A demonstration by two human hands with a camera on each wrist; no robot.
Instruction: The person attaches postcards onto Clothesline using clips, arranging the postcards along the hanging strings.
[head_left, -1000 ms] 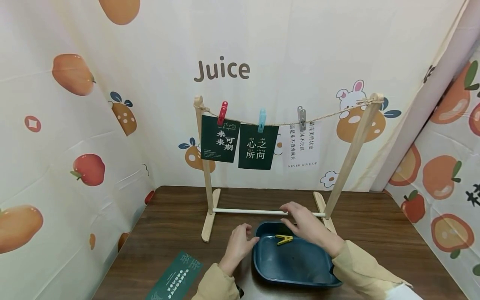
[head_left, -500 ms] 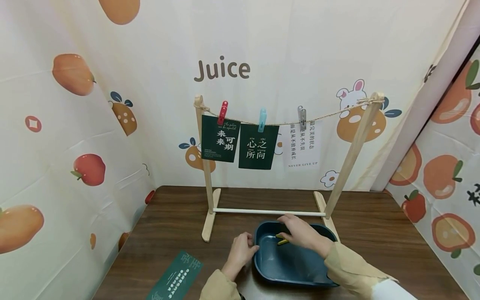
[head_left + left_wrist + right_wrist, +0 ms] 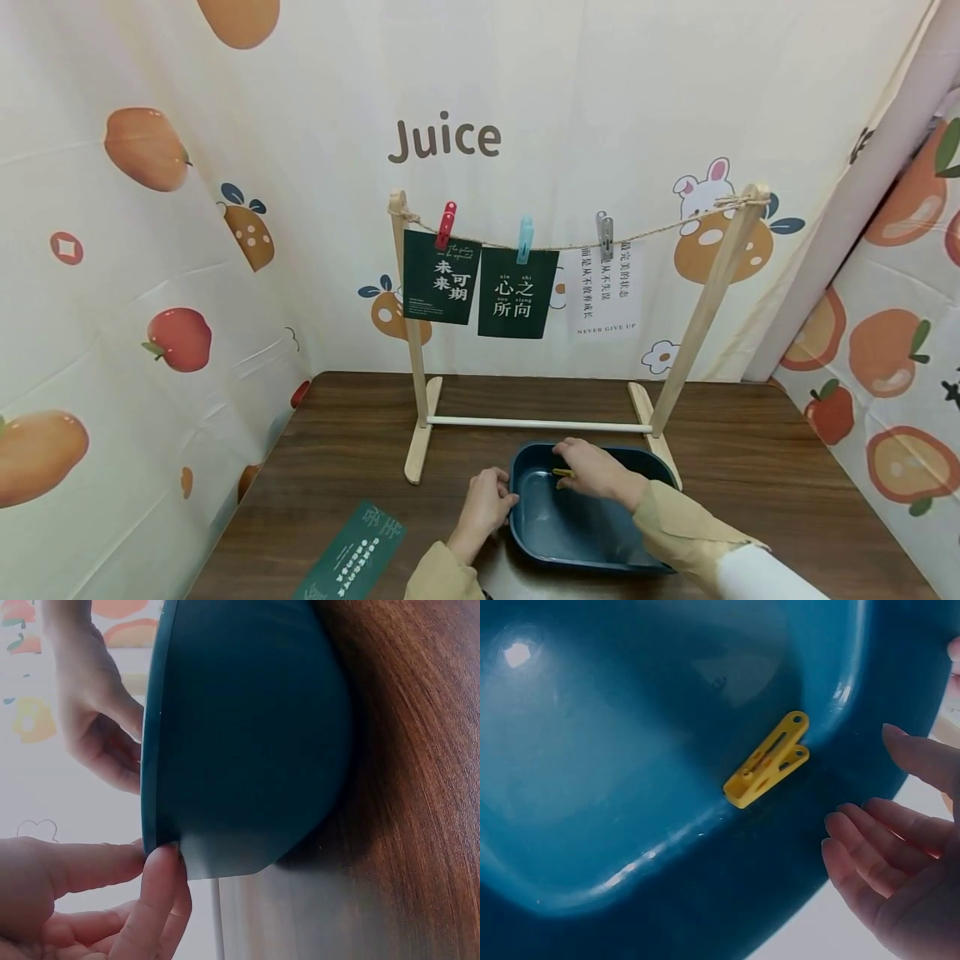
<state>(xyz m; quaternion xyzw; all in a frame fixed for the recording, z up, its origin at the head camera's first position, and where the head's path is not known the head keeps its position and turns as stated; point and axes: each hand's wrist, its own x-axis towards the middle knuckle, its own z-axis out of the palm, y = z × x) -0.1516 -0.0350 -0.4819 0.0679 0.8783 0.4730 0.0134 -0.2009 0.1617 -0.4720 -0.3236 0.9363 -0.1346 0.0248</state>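
Observation:
A dark blue plastic basin (image 3: 566,529) sits on the table. My left hand (image 3: 483,507) pinches its left rim; in the left wrist view, thumb and fingers (image 3: 159,892) meet at the rim's edge. Inside the basin lies a yellow clothespin (image 3: 769,761), resting near the far wall. Over it hovers my right hand (image 3: 597,475), partly hiding the clothespin in the head view. The right wrist view has that hand's fingers (image 3: 870,855) spread from the thumb and loosely bent, a gap apart from the clothespin.
Behind the basin stands a wooden rack (image 3: 701,308) with a twine line. Red, light blue and grey clothespins hold two green cards (image 3: 517,317) and one white card (image 3: 607,292) on it. Another green card (image 3: 352,550) lies on the table (image 3: 787,467) at the left.
My right hand has come down into the basin over the yellow clothespin. My left hand has shifted slightly right, onto the basin's rim.

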